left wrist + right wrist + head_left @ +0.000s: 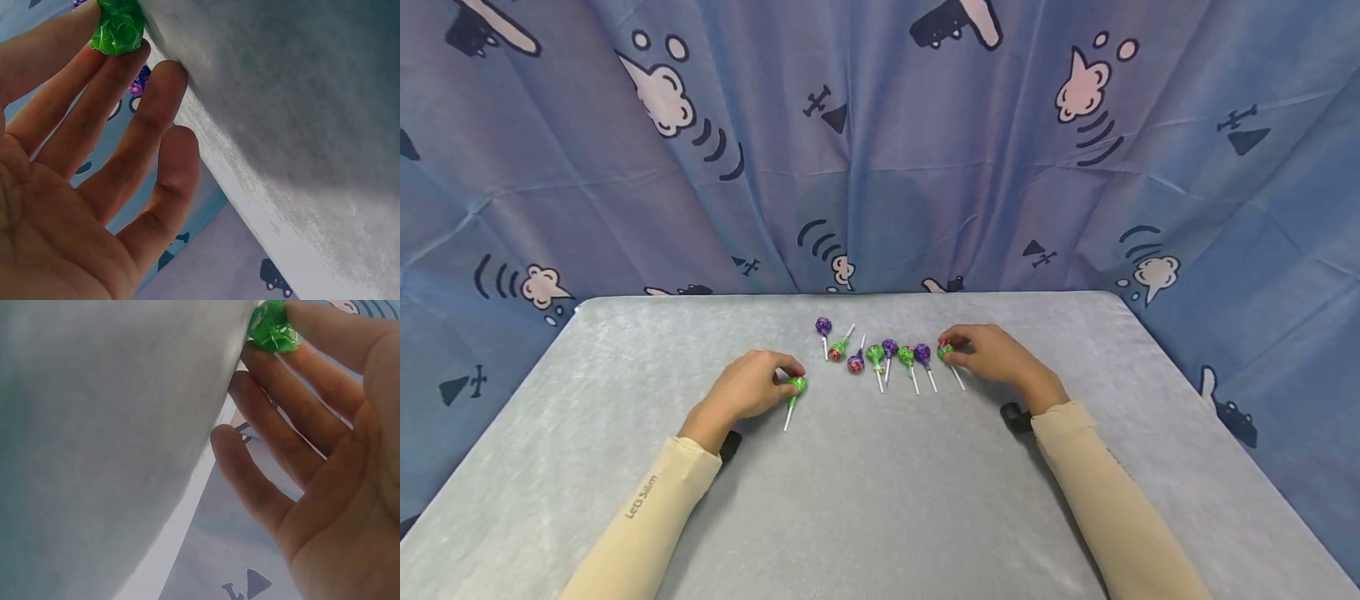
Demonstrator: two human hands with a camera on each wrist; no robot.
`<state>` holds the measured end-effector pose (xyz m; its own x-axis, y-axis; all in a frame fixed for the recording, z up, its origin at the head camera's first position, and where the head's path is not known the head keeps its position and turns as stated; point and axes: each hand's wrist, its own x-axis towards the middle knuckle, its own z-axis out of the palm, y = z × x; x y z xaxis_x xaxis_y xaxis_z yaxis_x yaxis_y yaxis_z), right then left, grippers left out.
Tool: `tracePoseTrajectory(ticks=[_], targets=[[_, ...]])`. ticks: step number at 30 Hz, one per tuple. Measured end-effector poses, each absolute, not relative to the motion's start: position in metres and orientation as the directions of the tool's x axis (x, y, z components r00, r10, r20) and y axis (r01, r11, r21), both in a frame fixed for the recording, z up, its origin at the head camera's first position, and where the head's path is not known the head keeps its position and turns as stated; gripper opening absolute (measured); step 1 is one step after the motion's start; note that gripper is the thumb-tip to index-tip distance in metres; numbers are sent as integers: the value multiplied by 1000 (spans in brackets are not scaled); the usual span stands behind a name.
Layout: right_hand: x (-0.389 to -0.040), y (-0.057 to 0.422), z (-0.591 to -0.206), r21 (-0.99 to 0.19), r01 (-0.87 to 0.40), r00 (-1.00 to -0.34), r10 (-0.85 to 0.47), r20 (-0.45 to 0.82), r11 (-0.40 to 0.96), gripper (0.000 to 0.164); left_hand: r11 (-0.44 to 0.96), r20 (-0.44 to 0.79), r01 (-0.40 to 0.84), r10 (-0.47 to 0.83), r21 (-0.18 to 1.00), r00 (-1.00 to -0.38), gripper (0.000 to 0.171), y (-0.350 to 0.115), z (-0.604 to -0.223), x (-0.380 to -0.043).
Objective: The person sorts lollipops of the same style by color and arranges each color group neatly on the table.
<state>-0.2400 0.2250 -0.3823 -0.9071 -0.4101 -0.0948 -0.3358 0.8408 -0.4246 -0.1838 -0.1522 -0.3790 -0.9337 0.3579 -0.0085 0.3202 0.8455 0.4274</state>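
Observation:
My left hand (748,386) pinches the head of a green and red lollipop (798,385) between thumb and fingers, its white stick slanting down toward me. In the left wrist view the green wrapper (120,28) shows between thumb and fingertips. At the right end of a loose row, my right hand (996,357) grips another green and red lollipop (945,351) by its head. Its green wrapper (273,328) appears at the fingertips in the right wrist view. Between the hands lie several lollipops, among them a purple one (922,353) and a green one (875,355).
A grey cloth-covered table (880,500) lies under everything. Behind its far edge hangs a blue patterned curtain (895,150). One purple lollipop (823,327) lies farthest back; a green and red one (838,352) beside it has its stick pointing away.

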Motion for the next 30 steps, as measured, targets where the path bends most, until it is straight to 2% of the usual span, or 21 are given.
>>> tracePoseTrajectory(ticks=[16,30], targets=[[-239,226,-383,-440,-330,-910,-406,-89,835,39,836,4,318,354,446,-935,20,-153,-378,-182],[-238,228,-383,-442,-382,-896,-442,-38,812,36,831,-23,287,338,477,-941,22,-156,-379,-184]])
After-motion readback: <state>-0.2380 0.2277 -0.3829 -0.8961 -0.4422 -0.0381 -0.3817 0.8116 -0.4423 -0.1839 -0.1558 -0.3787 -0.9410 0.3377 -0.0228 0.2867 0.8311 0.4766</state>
